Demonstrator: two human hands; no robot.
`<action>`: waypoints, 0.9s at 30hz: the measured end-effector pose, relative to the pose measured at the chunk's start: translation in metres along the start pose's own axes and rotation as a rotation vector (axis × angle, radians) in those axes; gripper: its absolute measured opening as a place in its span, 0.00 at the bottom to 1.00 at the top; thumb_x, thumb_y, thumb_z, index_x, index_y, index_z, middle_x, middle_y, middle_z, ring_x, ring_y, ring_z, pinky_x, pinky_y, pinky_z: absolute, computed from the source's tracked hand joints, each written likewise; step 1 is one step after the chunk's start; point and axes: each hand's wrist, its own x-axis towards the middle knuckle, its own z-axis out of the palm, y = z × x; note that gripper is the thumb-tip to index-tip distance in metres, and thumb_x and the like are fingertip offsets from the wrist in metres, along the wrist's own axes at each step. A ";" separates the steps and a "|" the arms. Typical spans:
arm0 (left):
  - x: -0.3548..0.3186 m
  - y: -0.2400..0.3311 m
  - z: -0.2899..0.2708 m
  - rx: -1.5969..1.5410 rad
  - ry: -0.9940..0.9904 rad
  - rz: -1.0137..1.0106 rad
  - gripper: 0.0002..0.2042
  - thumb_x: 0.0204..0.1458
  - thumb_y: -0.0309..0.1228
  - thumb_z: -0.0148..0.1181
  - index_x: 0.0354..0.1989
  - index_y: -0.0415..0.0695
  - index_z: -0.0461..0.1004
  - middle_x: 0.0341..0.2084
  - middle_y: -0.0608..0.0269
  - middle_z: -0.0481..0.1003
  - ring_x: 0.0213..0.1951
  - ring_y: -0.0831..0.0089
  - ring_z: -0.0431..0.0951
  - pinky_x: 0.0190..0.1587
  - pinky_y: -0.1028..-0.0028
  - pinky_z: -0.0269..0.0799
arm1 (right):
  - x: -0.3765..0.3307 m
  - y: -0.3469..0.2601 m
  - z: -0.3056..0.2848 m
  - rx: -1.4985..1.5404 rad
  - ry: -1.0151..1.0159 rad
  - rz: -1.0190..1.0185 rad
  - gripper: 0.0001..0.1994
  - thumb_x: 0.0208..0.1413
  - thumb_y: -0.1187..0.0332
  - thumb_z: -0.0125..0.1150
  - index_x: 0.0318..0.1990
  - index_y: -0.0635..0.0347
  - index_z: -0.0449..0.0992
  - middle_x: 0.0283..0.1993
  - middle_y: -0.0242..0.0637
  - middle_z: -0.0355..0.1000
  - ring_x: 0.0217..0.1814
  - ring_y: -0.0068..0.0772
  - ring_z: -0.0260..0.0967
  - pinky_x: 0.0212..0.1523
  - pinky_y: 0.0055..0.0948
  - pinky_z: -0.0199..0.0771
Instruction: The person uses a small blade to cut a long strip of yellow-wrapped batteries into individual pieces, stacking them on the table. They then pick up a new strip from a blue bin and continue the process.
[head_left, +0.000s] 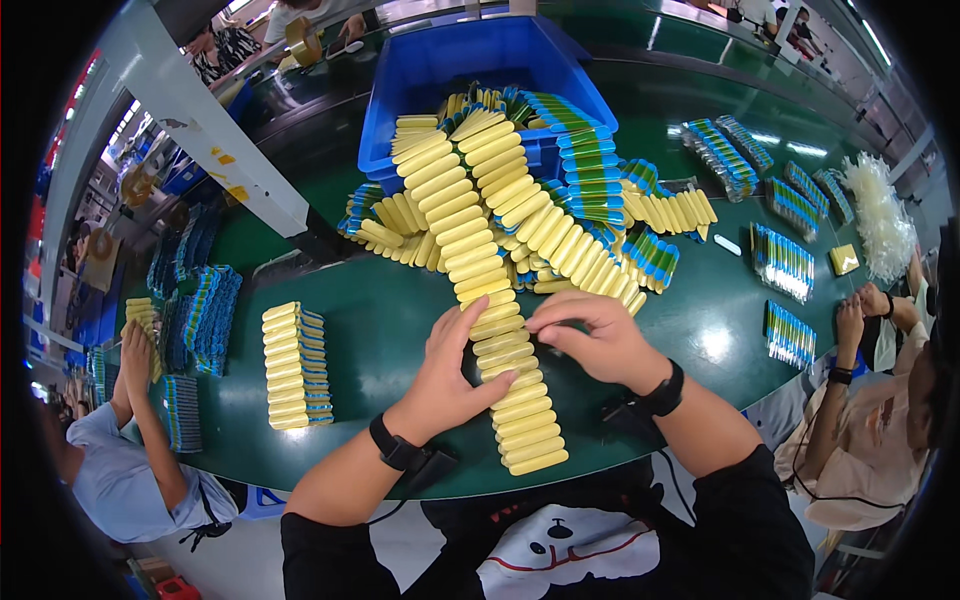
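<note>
A long strip of joined yellow packets (520, 408) with rounded ends runs from the blue bin (372, 150) down the green table toward me. My left hand (450, 370) lies across its left edge, thumb and forefinger spread apart on the packets. At the strip's right edge is my right hand (598, 340), its thumb and forefinger pinched together. Whatever is between those fingertips is too small to make out. Behind both hands, more yellow and blue-green strips (585, 250) spill from the bin in a tangled heap. A folded stack of yellow packets (285, 365) stands left of my left hand.
Bundles of blue-green packets (782, 262) lie on the right, beside a heap of clear plastic bags (880, 215) and a small yellow block (844, 260). A white post (215, 120) rises at back left. Co-workers' hands (135, 355) are at both table ends.
</note>
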 end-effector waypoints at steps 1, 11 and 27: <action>0.000 0.000 0.001 -0.003 0.004 0.014 0.45 0.45 0.36 0.73 0.71 0.41 0.54 0.63 0.46 0.63 0.66 0.49 0.60 0.68 0.56 0.53 | 0.002 0.002 0.003 -0.216 0.049 -0.151 0.08 0.57 0.74 0.66 0.43 0.59 0.83 0.39 0.33 0.75 0.40 0.27 0.70 0.40 0.24 0.69; -0.002 0.002 -0.002 0.085 -0.007 0.052 0.46 0.46 0.38 0.72 0.72 0.40 0.52 0.65 0.47 0.63 0.68 0.41 0.54 0.69 0.52 0.51 | 0.003 -0.001 0.010 -0.639 0.001 -0.175 0.08 0.53 0.69 0.70 0.42 0.51 0.84 0.36 0.33 0.65 0.41 0.36 0.64 0.42 0.32 0.66; -0.028 0.030 0.000 0.012 -0.120 0.365 0.43 0.49 0.46 0.68 0.71 0.38 0.57 0.63 0.47 0.66 0.68 0.46 0.53 0.69 0.54 0.45 | -0.022 -0.038 -0.018 0.080 -0.475 0.255 0.08 0.61 0.67 0.65 0.41 0.63 0.81 0.33 0.30 0.78 0.35 0.16 0.72 0.37 0.21 0.70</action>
